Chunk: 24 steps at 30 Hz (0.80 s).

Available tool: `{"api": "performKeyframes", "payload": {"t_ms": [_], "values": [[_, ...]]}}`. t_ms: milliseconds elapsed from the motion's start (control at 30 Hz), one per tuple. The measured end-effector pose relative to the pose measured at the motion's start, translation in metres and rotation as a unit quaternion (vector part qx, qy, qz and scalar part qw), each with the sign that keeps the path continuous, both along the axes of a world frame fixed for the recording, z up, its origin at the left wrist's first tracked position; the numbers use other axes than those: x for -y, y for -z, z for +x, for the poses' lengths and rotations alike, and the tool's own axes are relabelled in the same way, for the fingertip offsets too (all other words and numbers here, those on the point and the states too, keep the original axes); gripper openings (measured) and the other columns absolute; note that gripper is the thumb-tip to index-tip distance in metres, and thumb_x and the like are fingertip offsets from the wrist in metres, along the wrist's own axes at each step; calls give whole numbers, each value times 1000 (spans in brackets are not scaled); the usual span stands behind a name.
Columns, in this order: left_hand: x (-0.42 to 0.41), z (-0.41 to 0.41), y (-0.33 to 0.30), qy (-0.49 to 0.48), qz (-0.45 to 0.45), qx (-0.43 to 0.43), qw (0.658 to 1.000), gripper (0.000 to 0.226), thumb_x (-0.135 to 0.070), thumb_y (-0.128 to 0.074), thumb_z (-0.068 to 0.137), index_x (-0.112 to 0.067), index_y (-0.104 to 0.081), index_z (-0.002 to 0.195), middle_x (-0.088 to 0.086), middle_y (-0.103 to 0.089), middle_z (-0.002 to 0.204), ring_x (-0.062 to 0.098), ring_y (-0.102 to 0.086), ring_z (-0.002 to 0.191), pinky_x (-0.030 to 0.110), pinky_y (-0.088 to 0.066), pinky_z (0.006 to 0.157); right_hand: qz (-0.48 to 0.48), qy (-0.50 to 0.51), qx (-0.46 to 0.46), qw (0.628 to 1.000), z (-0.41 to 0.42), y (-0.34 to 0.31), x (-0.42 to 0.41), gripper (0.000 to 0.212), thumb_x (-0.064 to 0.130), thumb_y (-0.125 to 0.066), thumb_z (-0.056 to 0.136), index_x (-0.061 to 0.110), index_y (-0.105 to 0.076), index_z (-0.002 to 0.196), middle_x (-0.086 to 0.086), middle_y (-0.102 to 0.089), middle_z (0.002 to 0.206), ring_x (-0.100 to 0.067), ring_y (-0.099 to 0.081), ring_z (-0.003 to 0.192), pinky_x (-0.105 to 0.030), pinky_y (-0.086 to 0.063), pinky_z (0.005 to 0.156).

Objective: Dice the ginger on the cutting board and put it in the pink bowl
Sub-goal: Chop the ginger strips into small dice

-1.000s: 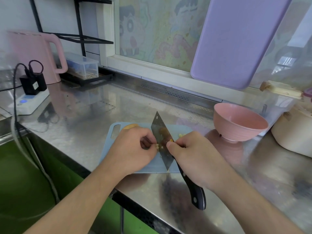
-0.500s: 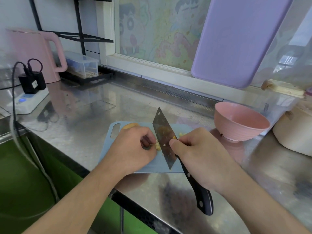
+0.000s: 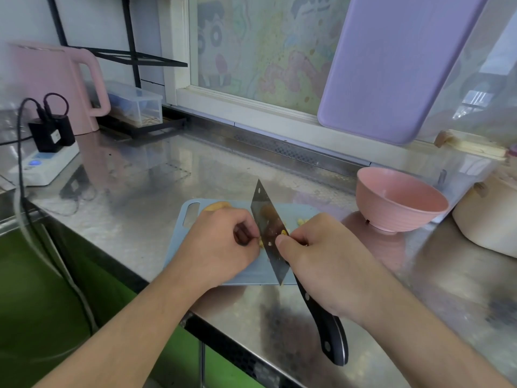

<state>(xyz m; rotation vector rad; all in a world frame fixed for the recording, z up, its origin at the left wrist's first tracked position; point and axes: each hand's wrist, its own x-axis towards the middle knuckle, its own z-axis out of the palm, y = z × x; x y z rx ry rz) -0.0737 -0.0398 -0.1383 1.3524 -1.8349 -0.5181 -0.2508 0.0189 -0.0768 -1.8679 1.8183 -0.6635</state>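
Now, left hand (image 3: 221,242): grip curled, pinching ginger (image 3: 261,243) on cutting board (image 3: 246,271).
Right hand (image 3: 321,259): grip clenched on cleaver (image 3: 268,228).
Pink bowl (image 3: 400,200): far right on worktop (image 3: 156,186).

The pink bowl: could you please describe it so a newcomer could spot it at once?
Start at the stainless steel counter below the window. Right of the pale blue plastic cutting board stands a round, footed, ribbed pink bowl. It appears empty and, unlike the taller pink kettle far left, is open and handleless.

Head view; down, close over counter (image 3: 145,191)
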Motion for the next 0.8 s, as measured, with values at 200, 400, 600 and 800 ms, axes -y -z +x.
{"api": "performKeyframes", "payload": {"t_ms": [200,400,600,800], "values": [[-1,0,-2,0,3,-6,1000,16,-16,-81,79,-30,-74,75,-10,-68,85,4,-67,75,25,-57,73,24,0,4,1000,1,2,7,51,33,-58,101,17,-33,59,6,-32,37,-19,-36,35,-26,-31,45],[-1,0,-2,2,4,-8,1000,19,-14,-79,81,-31,-74,76,-10,-69,84,3,-67,75,17,-55,71,10,-7,11,1000,-4,4,9,52,35,-57,101,12,-35,59,-8,-37,49,-22,-37,43,-31,-30,49],[0,-1,0,6,1,-19,1000,19,-16,-82,85,-33,-75,79,-10,-71,88,3,-68,80,14,-54,73,7,-1,22,1000,-9,0,5,54,37,-57,101,3,-35,65,-7,-39,51,-21,-35,47,-33,-29,50],[-2,-1,-2,8,12,-16,1000,23,-11,-80,80,-33,-74,83,-10,-68,88,1,-66,79,12,-53,70,-1,-10,9,1000,-8,-3,3,55,37,-58,101,9,-31,62,-3,-30,50,-19,-29,49,-34,-27,50]]}}
